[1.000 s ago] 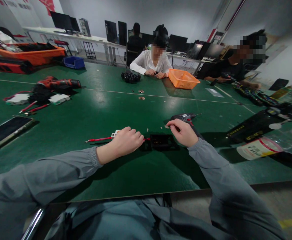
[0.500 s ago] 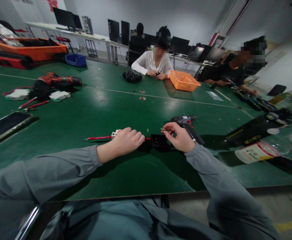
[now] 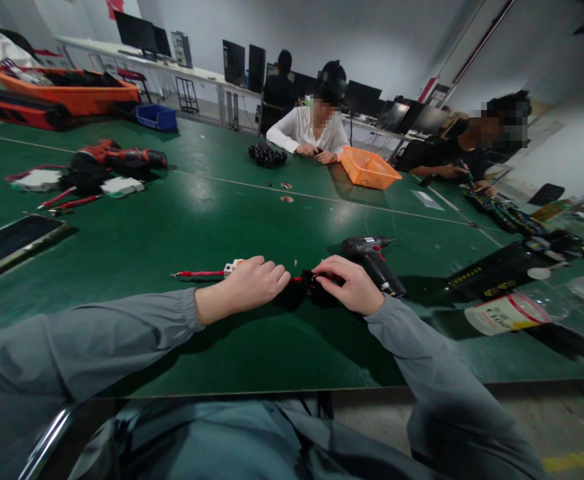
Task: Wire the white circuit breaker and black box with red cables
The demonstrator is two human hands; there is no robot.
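My left hand point(image 3: 249, 283) is closed around a red wire point(image 3: 296, 279), which comes out past its fingertips and runs to a small black box point(image 3: 310, 285). Partly covered by that hand is a white circuit breaker point(image 3: 232, 267), with a second red lead point(image 3: 199, 273) stretching left from it to a bare metal end. My right hand point(image 3: 347, 283) pinches a small metal piece at the box, its fingertips over the open top. Those fingers mostly hide the piece and the box's right part. Just beyond my right hand lies a black electric screwdriver point(image 3: 372, 257).
A black bottle point(image 3: 492, 270) and a clear labelled jar point(image 3: 507, 313) lie at right. Left are a phone point(image 3: 17, 243), an orange-black drill point(image 3: 117, 157) and white breakers with red wires. Across the table, people work near an orange basket point(image 3: 369, 168).
My right hand has come down and left, bringing the small metal piece from above the black box to its opening. My left hand stays nearly where it was.
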